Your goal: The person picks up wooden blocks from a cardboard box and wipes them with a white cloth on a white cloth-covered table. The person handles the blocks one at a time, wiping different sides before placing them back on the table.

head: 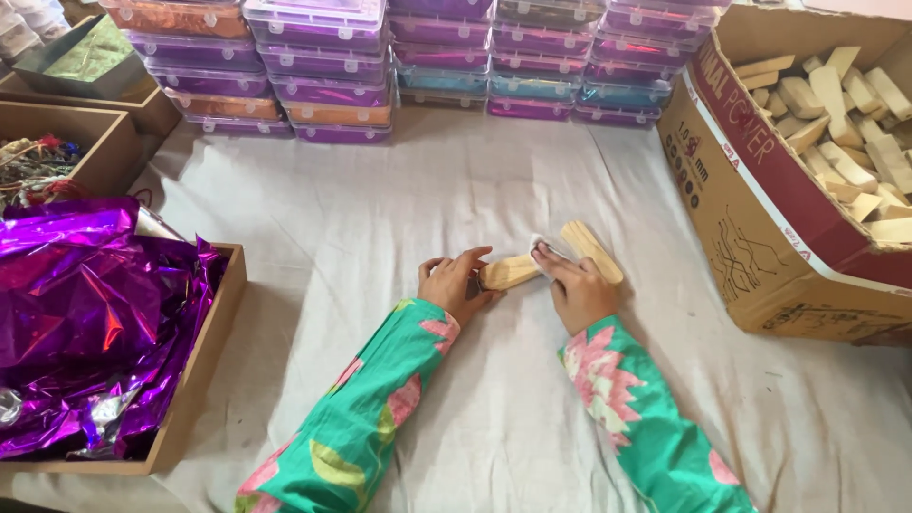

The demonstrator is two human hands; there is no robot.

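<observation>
I see my left hand [454,283] gripping a wooden block [508,272] on the white cloth [380,218]; my right hand [577,285] presses another block [591,249]. Cardboard box [760,209] holds wooden pieces [845,123]; wooden tray [204,366] holds purple foil [85,313].

The cardboard box [760,190] of wooden blocks [845,114] runs off the right edge.

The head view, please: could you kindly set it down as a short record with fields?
Left hand: fingers grip one end of a wooden stick
Right hand: presses a second wooden stick
Surface: white cloth
Right side: cardboard box of wooden pieces
Left side: tray of purple foil
Back: stacked purple plastic cases
</observation>
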